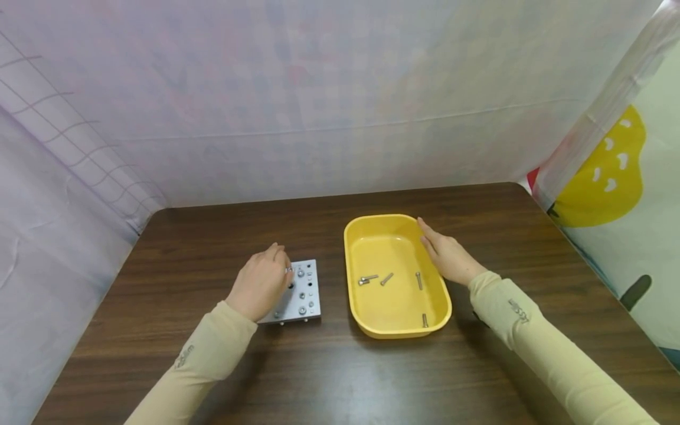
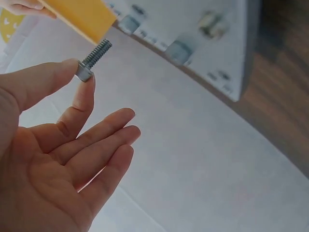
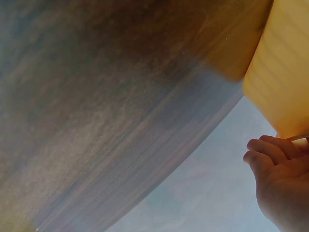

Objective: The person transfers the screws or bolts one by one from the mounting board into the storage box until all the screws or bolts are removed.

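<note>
- Left of centre in the head view, the left hand (image 1: 262, 280) stood over a grey metal plate (image 1: 294, 301); in the left wrist view, its thumb and index finger pinched one bolt (image 2: 94, 59) by the head, the other three fingers loosely extended.
- Right of centre, the right hand (image 1: 451, 257) lay at the right rim of a yellow tray (image 1: 393, 251), fingers extended; whether its thumb gripped the rim could not be told.
- Likely fault, grip: with only two digits on so small a head, the bolt was liable to tip, slip and roll off across the wood.
- Likely fault, sight: the left hand masked part of the plate in the head view, so a slanted shank could have met a hole unnoticed and bound.
- Likely fault, tray: a push at the rim could have skidded it and scattered the loose bolts (image 1: 387, 278) on its floor.
- Surface: a brown wood-grained table (image 1: 175, 265), with glare at lower centre.
- Room: pale checked cloth (image 1: 319, 88) hung across the top; at far right, white fabric bore a yellow fruit-like motif (image 1: 605, 177).
</note>
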`<action>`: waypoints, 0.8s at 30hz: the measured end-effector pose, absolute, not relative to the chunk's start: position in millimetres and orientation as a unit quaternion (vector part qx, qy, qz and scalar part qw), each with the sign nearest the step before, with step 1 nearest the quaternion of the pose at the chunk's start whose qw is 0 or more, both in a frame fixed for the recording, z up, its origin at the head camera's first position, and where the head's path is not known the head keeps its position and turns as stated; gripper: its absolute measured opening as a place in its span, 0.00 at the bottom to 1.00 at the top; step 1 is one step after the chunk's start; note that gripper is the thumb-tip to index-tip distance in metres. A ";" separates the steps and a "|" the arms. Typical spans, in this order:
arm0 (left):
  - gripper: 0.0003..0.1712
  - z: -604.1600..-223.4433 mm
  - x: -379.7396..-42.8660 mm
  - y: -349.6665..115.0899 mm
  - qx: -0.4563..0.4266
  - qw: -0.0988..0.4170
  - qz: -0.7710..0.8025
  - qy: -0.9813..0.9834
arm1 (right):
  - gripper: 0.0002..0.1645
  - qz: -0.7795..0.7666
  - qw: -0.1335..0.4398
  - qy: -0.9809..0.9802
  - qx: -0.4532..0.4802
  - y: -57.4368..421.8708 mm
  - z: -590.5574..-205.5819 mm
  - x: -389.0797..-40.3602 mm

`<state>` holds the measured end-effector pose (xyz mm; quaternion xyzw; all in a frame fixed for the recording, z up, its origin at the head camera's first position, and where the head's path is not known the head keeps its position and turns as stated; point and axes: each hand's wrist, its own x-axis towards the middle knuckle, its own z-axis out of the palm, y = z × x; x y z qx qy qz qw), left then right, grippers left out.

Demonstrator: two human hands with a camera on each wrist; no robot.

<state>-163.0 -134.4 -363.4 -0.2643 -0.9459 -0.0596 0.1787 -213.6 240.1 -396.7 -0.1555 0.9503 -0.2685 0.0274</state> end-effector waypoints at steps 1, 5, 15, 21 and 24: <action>0.11 -361.5 -163.7 -133.4 -0.264 0.177 -0.060 -0.946 | 0.33 -0.268 0.027 0.950 -0.156 240.1 -396.9 -213.6; 0.11 -353.2 -166.2 -128.7 -0.262 0.173 -0.059 -0.948 | 0.33 -0.265 0.023 0.951 -0.157 240.4 -397.5 -214.0; 0.08 -333.6 -171.3 -108.5 -0.280 0.174 -0.054 -0.943 | 0.33 -0.265 0.028 0.952 -0.153 240.1 -396.9 -214.3; 0.07 -324.0 -174.0 -88.6 -0.296 0.168 -0.045 -0.939 | 0.33 -0.262 0.023 0.952 -0.158 240.4 -397.4 -214.6; 0.09 -319.5 -174.6 -77.3 -0.310 0.172 -0.032 -0.935 | 0.33 -0.262 0.023 0.952 -0.158 240.3 -397.4 -214.5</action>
